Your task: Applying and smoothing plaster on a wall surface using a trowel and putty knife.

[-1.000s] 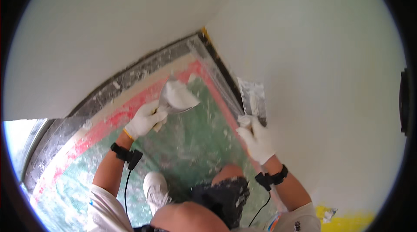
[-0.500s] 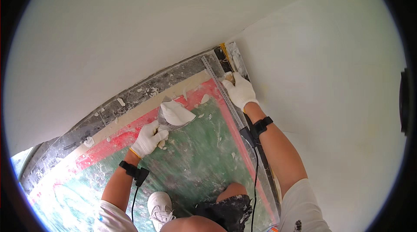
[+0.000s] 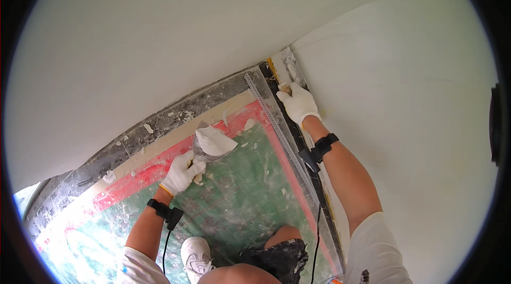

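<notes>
My left hand point(image 3: 182, 173), in a white knit glove, is closed round the handle of a wide putty knife. A thick mound of white putty point(image 3: 215, 141) lies on that knife's metal blade point(image 3: 202, 152), held above the floor. My right hand point(image 3: 299, 104), also gloved, grips the handle of a second putty knife point(image 3: 286, 88). Its long putty-smeared blade point(image 3: 293, 64) lies close to the foot of the right-hand wall, near the corner. Whether the whole edge touches the wall, I cannot tell.
Pale walls point(image 3: 404, 103) meet ahead of me. A green floor sheet with a red border point(image 3: 234, 199) carries putty crumbs. A perforated metal strip point(image 3: 271, 119) lies along its right side, beside a dark border point(image 3: 175, 108). My shoe point(image 3: 196, 256) and black cables are below.
My right hand and its putty knife have shifted slightly to the right, away from the perforated strip and nearer the wall. My left hand with the loaded putty knife has hardly moved.
</notes>
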### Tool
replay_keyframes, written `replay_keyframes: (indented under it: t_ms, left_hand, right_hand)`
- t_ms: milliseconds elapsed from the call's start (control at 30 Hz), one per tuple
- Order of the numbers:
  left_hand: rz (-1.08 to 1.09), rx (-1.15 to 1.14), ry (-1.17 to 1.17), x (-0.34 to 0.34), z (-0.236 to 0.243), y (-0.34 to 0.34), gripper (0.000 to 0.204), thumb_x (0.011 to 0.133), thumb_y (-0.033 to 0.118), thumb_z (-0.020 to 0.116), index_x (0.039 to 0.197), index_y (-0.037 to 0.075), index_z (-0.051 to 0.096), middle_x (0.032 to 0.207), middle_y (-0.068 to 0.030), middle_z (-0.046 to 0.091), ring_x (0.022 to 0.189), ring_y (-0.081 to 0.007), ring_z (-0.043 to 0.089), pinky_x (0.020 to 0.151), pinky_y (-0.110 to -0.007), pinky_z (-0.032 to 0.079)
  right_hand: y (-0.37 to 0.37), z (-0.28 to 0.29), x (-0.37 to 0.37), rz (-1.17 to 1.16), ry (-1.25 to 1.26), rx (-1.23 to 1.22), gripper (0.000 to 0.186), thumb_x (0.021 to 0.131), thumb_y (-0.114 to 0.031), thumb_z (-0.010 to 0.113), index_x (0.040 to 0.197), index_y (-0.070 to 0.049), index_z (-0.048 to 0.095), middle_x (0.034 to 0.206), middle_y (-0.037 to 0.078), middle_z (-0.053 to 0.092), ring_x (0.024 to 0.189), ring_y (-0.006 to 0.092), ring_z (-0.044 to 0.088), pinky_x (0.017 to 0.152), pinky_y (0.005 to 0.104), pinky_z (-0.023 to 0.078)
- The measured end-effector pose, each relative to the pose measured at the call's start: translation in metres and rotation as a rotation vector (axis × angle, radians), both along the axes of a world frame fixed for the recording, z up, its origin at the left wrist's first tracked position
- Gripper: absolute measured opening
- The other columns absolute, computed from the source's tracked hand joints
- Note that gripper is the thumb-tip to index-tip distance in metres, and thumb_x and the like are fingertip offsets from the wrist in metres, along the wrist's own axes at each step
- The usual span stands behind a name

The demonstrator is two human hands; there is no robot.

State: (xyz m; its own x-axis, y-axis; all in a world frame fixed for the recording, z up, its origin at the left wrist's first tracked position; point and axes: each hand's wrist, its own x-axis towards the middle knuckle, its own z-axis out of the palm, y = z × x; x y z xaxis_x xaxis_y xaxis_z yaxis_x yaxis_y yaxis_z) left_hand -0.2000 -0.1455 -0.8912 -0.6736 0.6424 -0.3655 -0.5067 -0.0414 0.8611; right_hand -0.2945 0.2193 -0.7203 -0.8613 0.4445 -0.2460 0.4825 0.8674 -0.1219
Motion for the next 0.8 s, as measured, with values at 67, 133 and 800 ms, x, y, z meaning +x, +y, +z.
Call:
replay_keyframes:
  t_ms: [67, 133, 800]
  left_hand:
    - [0.0, -0.007, 0.001, 0.0, 0.001, 0.001, 0.013, 0.103, 0.012, 0.063, 0.106, 0.0, 0.06, 0.083, -0.0047, 0.064, 0.063, -0.011, 0.064, 0.057, -0.029, 0.058]
    - [0.026, 0.014, -0.019, 0.001, 0.005, 0.004, 0.013, 0.103, 0.013, 0.063, 0.106, 0.001, 0.06, 0.083, -0.0051, 0.065, 0.063, -0.011, 0.064, 0.057, -0.029, 0.058]
    - [0.084, 0.129, 0.044, 0.008, -0.007, 0.007, 0.007, 0.105, 0.011, 0.058, 0.105, 0.004, 0.059, 0.076, -0.0029, 0.06, 0.052, -0.0121, 0.055, 0.047, -0.029, 0.046]
  right_hand:
    - [0.006, 0.025, -0.001, 0.047, 0.022, 0.0, 0.051, 0.096, -0.045, 0.066, 0.127, -0.006, 0.066, 0.123, 0.028, 0.071, 0.118, 0.0456, 0.066, 0.101, 0.0523, 0.051]
    - [0.011, 0.051, 0.001, 0.048, 0.043, 0.004, 0.05, 0.095, -0.045, 0.066, 0.126, -0.004, 0.066, 0.122, 0.028, 0.071, 0.118, 0.0459, 0.066, 0.101, 0.051, 0.051]
    - [0.017, 0.375, 0.02, -0.069, 0.247, -0.385, 0.023, 0.098, -0.027, 0.071, 0.11, -0.008, 0.066, 0.089, 0.005, 0.064, 0.077, 0.0169, 0.063, 0.068, 0.0353, 0.054]
